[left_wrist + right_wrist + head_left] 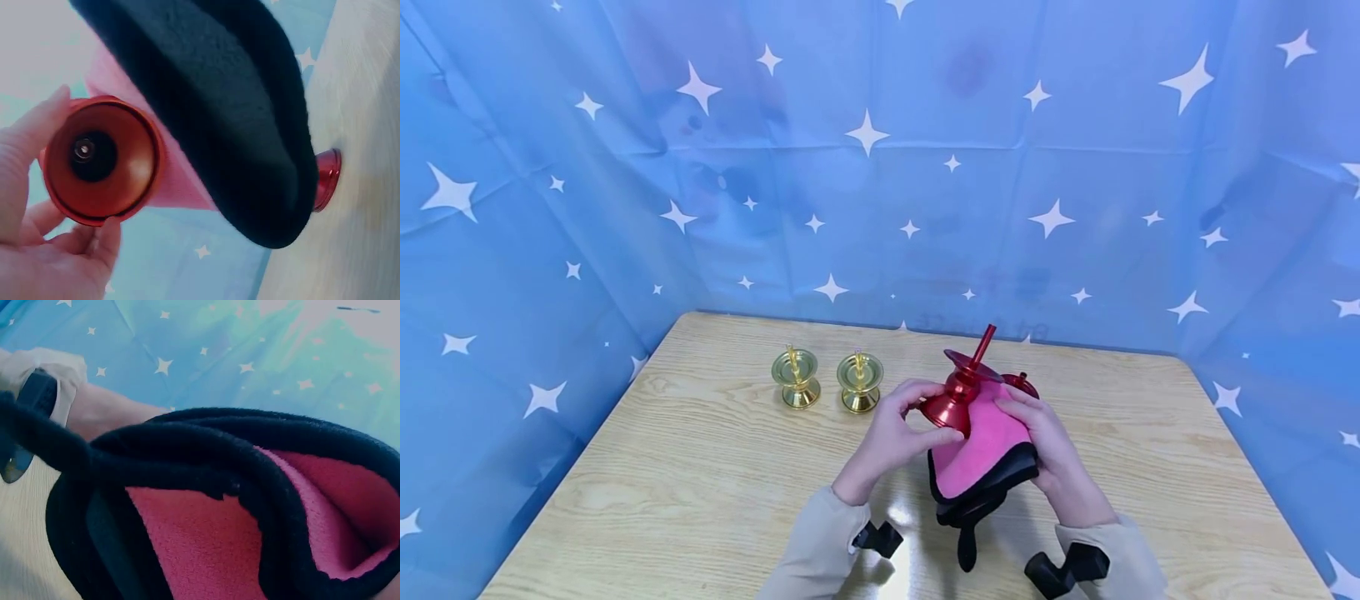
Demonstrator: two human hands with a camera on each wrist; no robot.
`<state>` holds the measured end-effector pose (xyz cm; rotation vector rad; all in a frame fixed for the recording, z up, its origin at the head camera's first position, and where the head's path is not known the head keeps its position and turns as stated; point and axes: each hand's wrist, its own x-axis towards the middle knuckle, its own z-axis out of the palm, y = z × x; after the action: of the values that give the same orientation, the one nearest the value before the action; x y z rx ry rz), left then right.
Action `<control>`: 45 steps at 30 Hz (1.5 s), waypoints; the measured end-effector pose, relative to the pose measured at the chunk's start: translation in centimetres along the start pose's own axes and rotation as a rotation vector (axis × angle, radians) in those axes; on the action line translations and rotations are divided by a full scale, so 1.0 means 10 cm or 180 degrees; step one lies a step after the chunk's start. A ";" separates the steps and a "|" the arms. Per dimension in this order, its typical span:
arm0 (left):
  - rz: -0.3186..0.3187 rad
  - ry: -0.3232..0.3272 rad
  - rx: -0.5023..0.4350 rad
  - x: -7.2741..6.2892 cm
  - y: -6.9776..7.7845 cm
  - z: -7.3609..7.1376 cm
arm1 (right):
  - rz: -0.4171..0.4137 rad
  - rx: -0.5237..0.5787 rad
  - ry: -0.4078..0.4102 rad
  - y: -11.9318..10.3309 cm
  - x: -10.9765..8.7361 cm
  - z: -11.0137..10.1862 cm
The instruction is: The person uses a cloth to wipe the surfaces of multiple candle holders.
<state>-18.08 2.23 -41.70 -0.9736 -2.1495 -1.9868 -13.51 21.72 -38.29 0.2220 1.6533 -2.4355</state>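
Observation:
My left hand (891, 433) holds a red metal candlestick (952, 410) by its flared base, thumb on one side and fingers on the other. The candlestick is tilted, its dish and long spike pointing up and right. In the left wrist view its hollow base (139, 164) faces the camera, with a screw inside. My right hand (1047, 433) grips a pink cloth with black edging (977, 467), which lies against the candlestick's side. The folded cloth (194, 534) fills much of the right wrist view and hides the right fingers there; a black strap hangs from it.
A second red candlestick (1021, 383) stands behind the cloth, mostly hidden. Left of my hands, two gold candlesticks (801, 393) (861, 398) stand side by side on the wooden table (700, 483). A blue curtain with white stars (865, 208) surrounds the table's back and sides.

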 end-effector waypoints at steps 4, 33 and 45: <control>-0.0063 0.0065 -0.0243 -0.01 0.13 0.01 | -0.0062 0.0088 -0.0085 0.01 -0.02 0.00; 0.0183 0.0699 -0.1148 -0.08 -0.08 0.24 | -0.0673 0.0332 0.0492 0.06 -0.14 0.27; -0.0186 0.0574 -0.1342 -0.08 -0.05 0.19 | -0.0542 0.0086 0.0281 -0.01 0.00 0.15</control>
<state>-17.00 3.63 -42.86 -0.7368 -1.7221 -2.5087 -13.53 20.40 -37.65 0.2030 1.7432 -2.6087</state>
